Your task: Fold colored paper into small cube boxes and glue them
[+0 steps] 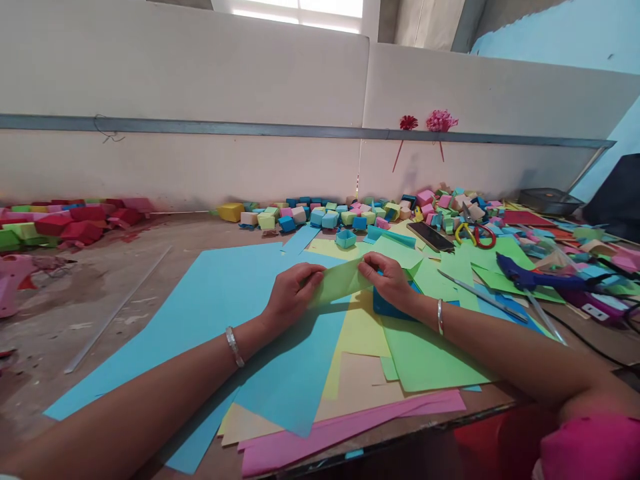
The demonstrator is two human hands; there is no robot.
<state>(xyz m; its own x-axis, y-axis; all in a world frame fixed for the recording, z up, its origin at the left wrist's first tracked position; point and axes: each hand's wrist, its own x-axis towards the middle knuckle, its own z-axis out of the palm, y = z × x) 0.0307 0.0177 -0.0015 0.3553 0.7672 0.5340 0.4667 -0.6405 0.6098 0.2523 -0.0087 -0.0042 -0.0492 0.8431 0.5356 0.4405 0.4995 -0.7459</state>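
Above the middle of the brown worktable point(80, 313), I hold a small folded piece of light green paper point(340, 283) between both hands, raised just clear of the sheets below. My left hand point(290, 297) is closed on the left end of the piece, fingers curled over its edge. My right hand point(387, 280) is closed on the right end, pinching it between thumb and fingertips. A silver bangle point(234, 347) sits on my left wrist and a second silver bangle point(439, 317) on my right.

Directly under the hands lies a large light blue paper sheet point(225, 300), overlapped on its right by a pale yellow sheet point(357, 330) and a green sheet point(425, 353). A long pink sheet point(350, 427) lies nearest the table edge.

Beyond the hands stands a small open blue paper box point(345, 238), and behind it a row of folded multicoloured paper cubes point(320, 215) runs along the wall. To the right lie a dark flat phone point(430, 235), scissors with yellow and red handles point(475, 235) and a dark blue glue gun point(530, 277). A heap of red folded paper point(75, 223) sits far left.
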